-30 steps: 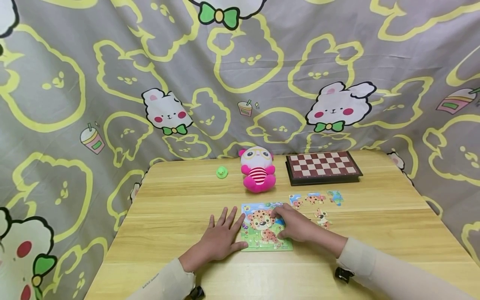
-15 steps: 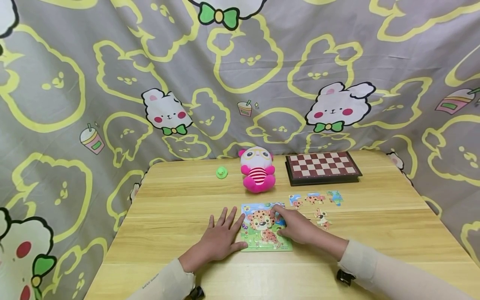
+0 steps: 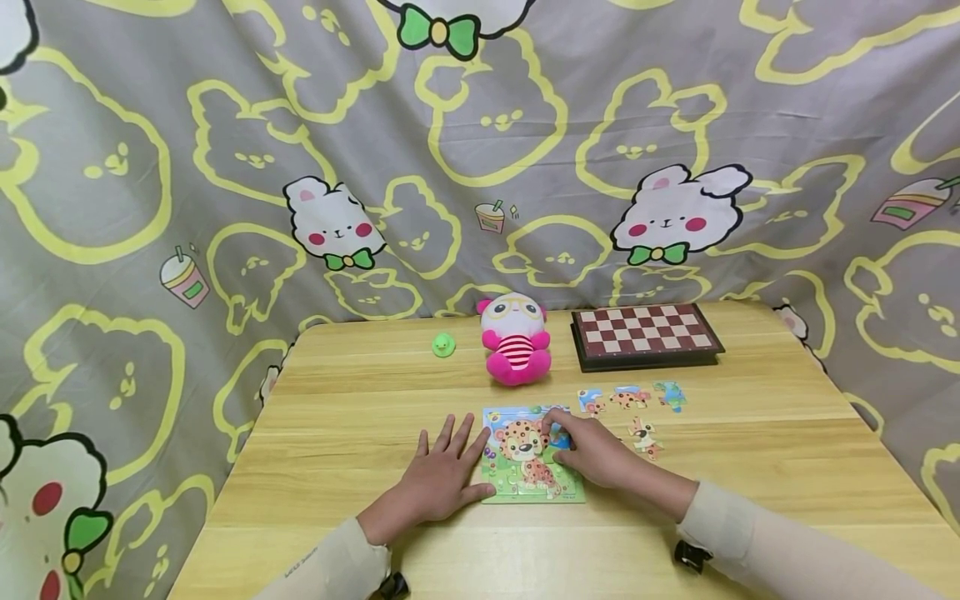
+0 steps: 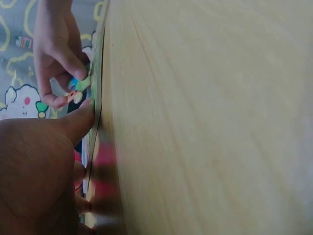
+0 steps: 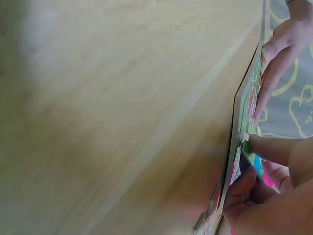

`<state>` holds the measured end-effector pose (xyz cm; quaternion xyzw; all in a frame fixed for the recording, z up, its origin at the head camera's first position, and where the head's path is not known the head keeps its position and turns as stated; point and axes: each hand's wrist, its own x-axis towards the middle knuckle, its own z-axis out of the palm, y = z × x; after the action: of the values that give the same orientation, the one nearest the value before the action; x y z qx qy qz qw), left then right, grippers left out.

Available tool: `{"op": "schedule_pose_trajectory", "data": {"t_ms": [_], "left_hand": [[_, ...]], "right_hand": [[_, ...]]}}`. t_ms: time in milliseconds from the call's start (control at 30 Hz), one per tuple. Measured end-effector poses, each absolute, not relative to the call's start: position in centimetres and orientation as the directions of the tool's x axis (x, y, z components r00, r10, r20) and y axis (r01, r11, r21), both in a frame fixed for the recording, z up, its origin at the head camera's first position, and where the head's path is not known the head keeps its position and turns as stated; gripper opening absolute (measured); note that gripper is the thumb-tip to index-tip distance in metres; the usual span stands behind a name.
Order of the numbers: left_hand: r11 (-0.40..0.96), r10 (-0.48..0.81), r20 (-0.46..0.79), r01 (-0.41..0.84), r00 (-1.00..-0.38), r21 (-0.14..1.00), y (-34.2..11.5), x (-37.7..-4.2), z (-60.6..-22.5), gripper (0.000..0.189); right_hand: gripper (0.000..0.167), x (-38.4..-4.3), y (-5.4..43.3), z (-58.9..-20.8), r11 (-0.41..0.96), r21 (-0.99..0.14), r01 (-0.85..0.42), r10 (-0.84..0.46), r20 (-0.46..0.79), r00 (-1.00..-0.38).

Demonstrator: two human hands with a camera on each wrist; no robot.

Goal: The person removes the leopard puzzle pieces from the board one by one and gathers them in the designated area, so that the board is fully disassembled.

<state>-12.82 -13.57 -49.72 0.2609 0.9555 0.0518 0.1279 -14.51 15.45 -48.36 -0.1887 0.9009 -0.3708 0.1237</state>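
A square jigsaw puzzle (image 3: 532, 475) with a spotted leopard cub lies flat on the wooden table. My left hand (image 3: 441, 482) rests at its left side, fingers spread, with the thumb on the lower left edge. Over the puzzle's right part, my right hand (image 3: 596, 450) pinches a puzzle piece (image 4: 84, 84) between thumb and fingers. In the right wrist view this puzzle piece (image 5: 255, 160) stands tilted, close over the board, partly hidden by the fingers. Right of the puzzle lie several loose pieces, among them an orange spotted one (image 3: 642, 433) near the right wrist.
More loose pieces, such as a blue-green one (image 3: 670, 395), lie farther back. Behind them is a checkered board game box (image 3: 648, 333). A pink and white plush toy (image 3: 516, 342) and a small green duck (image 3: 443, 345) stand near the patterned curtain (image 3: 420, 150).
My right thumb and fingers have shifted slightly up and rightward over the puzzle, and more of the blue area beneath them shows. The left hand stays in place.
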Motion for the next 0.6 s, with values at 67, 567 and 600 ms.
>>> {"op": "schedule_pose_trajectory", "data": {"t_ms": [67, 567, 600], "left_hand": [[0.859, 0.511, -0.219, 0.485, -0.831, 0.165, -13.6, -12.8, -49.7, 0.089], [0.858, 0.512, -0.217, 0.485, -0.831, 0.169, -13.5, -12.8, -49.7, 0.090], [0.858, 0.512, -0.217, 0.485, -0.831, 0.169, -13.6, -12.8, -49.7, 0.090]], "right_hand": [[0.028, -14.5, 15.6, -48.4, 0.644, -0.724, -0.247, -0.432, -0.078, -0.898], [0.025, -14.8, 17.8, -48.2, 0.581, -0.793, -0.183, -0.387, -0.072, -0.919], [0.025, -14.8, 18.0, -48.1, 0.578, -0.798, -0.173, -0.380, -0.075, -0.922]]}}
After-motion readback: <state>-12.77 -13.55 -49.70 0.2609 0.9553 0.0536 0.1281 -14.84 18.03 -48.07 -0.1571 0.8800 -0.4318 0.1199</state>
